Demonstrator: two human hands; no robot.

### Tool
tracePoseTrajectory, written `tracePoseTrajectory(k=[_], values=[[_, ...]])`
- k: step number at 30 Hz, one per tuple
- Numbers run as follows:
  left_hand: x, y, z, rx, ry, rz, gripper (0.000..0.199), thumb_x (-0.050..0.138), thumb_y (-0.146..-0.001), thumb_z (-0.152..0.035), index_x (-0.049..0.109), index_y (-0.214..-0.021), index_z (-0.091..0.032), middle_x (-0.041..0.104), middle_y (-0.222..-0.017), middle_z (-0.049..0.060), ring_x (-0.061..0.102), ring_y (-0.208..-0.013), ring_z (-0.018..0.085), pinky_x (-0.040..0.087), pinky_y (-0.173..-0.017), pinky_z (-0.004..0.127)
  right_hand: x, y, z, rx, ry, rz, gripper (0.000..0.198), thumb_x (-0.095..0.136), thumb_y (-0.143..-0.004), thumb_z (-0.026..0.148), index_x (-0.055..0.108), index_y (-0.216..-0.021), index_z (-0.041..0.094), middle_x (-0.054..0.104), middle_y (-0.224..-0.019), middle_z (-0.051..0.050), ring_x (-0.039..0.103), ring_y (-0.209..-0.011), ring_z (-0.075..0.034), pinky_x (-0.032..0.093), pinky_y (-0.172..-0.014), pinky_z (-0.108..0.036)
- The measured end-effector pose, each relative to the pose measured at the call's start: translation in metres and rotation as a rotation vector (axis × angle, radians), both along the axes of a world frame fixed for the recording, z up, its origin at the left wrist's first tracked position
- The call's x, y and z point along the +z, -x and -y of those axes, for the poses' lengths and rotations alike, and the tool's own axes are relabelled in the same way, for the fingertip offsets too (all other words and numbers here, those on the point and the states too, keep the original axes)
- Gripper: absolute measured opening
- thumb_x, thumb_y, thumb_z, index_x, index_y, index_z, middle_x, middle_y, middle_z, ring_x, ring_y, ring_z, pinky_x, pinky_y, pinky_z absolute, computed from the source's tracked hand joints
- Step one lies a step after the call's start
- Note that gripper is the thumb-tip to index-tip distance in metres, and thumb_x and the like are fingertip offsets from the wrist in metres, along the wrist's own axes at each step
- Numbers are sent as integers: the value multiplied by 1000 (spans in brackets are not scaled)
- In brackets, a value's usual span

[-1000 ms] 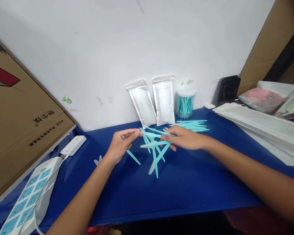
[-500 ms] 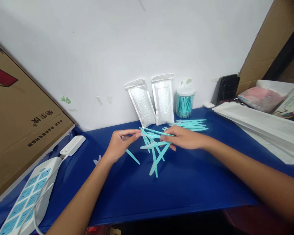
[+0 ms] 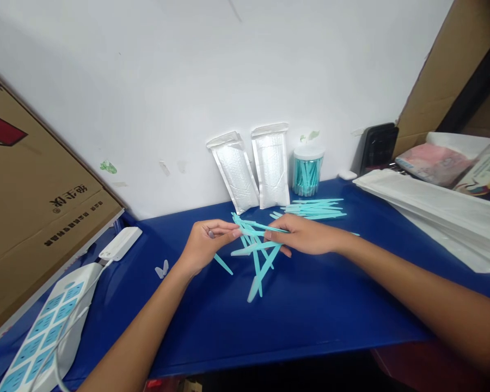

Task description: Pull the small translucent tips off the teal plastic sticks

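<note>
Several turquoise eyebrow razors with pale translucent caps fan out in a loose heap on the blue table. My right hand is closed around a few razors, whose capped ends stick out to the left and down. Thumb and fingertips of my left hand pinch the pale end of one of these razors; whether its cap is loose I cannot tell. A small grey piece shows between the left fingers. One razor lies just below that hand. Two loose clear caps rest on the table left of it.
Behind the heap lies a neater pile of razors. A lidded jar of razors and two bubble mailers stand by the wall. To the left are a power strip and a carton; white bags lie to the right.
My left hand has shifted slightly right and down, keeping its pinch on the razor end. The right hand has moved a little left and down with its razors.
</note>
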State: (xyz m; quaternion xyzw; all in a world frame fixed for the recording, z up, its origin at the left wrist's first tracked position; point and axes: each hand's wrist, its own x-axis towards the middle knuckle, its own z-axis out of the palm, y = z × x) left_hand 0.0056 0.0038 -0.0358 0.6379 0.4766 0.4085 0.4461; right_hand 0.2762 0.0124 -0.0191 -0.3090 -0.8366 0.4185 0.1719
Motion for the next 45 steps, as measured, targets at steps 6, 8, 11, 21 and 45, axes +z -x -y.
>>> tracePoseTrajectory(k=[6,8,11,21,45], values=[[-6,-7,3,-17,119,74,34,87,-75,-39,80,-99,-15,79,-90,9,64,-63,12,48,-55,24,-3,2,2,10,1,-10,60,42,-103,59,55,-61,18,57,-59,1,47,-54,-12,38,-64,-28],[-5,-9,2,6,160,118,32,83,-80,-40,79,-99,-15,75,-84,6,43,-48,4,33,-43,20,-2,2,2,1,18,-18,56,40,-104,59,56,-69,18,56,-60,1,48,-56,-13,39,-64,-28],[-4,-7,-2,68,246,308,25,73,-86,-33,75,-100,-13,63,-77,1,26,-46,2,21,-39,18,-2,0,2,-40,47,-28,46,38,-105,60,56,-90,20,56,-64,2,52,-64,-15,41,-69,-28],[-1,1,-3,-3,378,423,39,67,-90,-22,62,-127,-11,67,-92,7,30,-46,2,24,-42,17,-9,0,-2,-122,97,-57,47,33,-104,64,49,-93,21,54,-67,2,49,-67,-16,42,-71,-30],[-8,3,-8,45,160,247,34,71,-91,-48,62,-103,-17,71,-98,6,22,-40,0,15,-42,21,-3,-2,-4,-116,66,-39,49,46,-100,64,64,-97,18,57,-62,3,50,-60,-14,39,-63,-26]])
